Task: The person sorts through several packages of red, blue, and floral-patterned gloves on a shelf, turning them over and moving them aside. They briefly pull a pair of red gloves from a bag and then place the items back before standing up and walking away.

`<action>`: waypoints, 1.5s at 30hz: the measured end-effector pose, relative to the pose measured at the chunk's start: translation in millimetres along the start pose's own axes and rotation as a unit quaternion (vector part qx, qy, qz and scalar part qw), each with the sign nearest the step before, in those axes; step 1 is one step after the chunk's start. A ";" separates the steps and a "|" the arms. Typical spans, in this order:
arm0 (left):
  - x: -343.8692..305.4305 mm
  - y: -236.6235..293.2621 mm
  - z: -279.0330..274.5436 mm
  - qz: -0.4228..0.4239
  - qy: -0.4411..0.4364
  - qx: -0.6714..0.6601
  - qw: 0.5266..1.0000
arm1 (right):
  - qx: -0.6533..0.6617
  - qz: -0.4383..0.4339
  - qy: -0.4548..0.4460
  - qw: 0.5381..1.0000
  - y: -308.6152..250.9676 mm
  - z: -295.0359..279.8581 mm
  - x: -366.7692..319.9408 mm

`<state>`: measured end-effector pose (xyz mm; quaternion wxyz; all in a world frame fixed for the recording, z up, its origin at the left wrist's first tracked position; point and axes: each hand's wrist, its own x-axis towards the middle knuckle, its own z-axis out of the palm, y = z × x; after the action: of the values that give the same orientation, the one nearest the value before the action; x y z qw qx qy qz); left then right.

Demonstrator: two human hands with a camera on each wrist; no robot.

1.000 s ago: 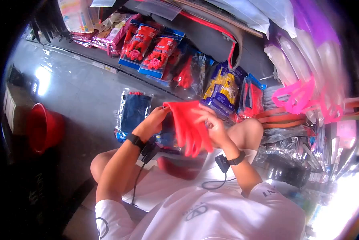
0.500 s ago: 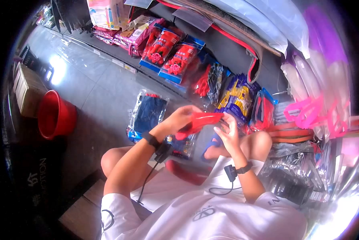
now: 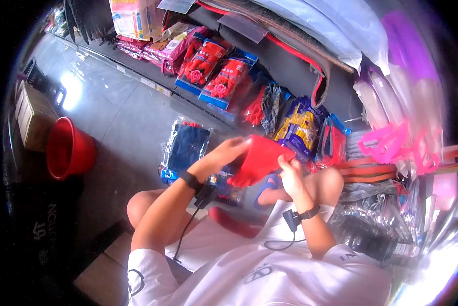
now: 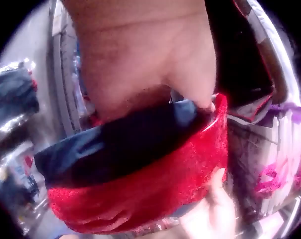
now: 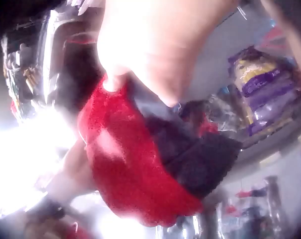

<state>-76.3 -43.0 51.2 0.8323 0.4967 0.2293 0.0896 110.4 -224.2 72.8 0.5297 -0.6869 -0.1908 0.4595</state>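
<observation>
A red rubber glove bundle [image 3: 264, 158] is held up between both hands, over the lap. In the left wrist view it shows as a folded red layer against a dark blue cloth part [image 4: 115, 154]. My left hand [image 3: 232, 151] grips it at the far left edge, its fingertips hidden behind the fold. My right hand [image 3: 291, 176] pinches the near right corner, with the thumb [image 5: 115, 82] on the red face in the right wrist view. Below and left lies a clear-wrapped dark blue packet [image 3: 188, 145], with another packet [image 3: 224, 186] partly behind the left wrist.
Packaged red gloves [image 3: 203, 61] and purple-and-yellow packs [image 3: 300, 125] line the low shelf ahead. A red bucket [image 3: 68, 150] stands on the floor at left beside a cardboard box [image 3: 35, 115]. Pink-handled translucent goods [image 3: 382, 143] hang at right.
A second ago the glove fingers hung down loose; now they are folded up into a compact bundle. Since half a second ago its broad red face has turned up into view.
</observation>
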 end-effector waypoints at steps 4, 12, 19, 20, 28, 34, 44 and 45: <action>-3.6 4.3 -7.3 -0.078 -0.024 0.049 0.995 | 0.212 -0.043 -0.032 0.976 -16.3 8.5 13.0; 1.0 -15.1 -3.3 -0.053 -0.043 0.099 0.993 | 0.176 -0.003 0.074 0.982 -30.2 7.3 15.0; -2.5 -12.3 0.8 -0.021 -0.043 0.088 0.995 | 0.120 -0.036 0.021 0.992 -23.9 6.8 10.3; -3.5 -11.3 1.1 -0.025 -0.044 0.082 0.995 | 0.163 -0.010 0.021 0.986 -19.0 1.9 15.6; 17.5 -50.7 -6.6 0.106 0.034 0.073 0.991 | 0.238 0.154 -0.070 0.956 15.0 6.0 33.5; 7.1 -53.2 -3.6 0.048 0.143 0.338 0.929 | 0.293 0.230 -0.125 0.920 75.8 10.5 38.2; -1.8 -9.7 -38.6 0.086 0.321 0.563 0.756 | -0.185 -0.167 0.092 0.964 69.7 7.4 79.0; -2.4 2.1 -46.2 0.113 0.352 0.604 0.706 | -0.235 -0.196 0.096 0.947 83.5 -5.1 95.7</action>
<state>-100.0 -6.6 35.2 0.1966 0.8478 0.4529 0.1937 144.2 -185.9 -43.6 0.4484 -0.7818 -0.3724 0.2212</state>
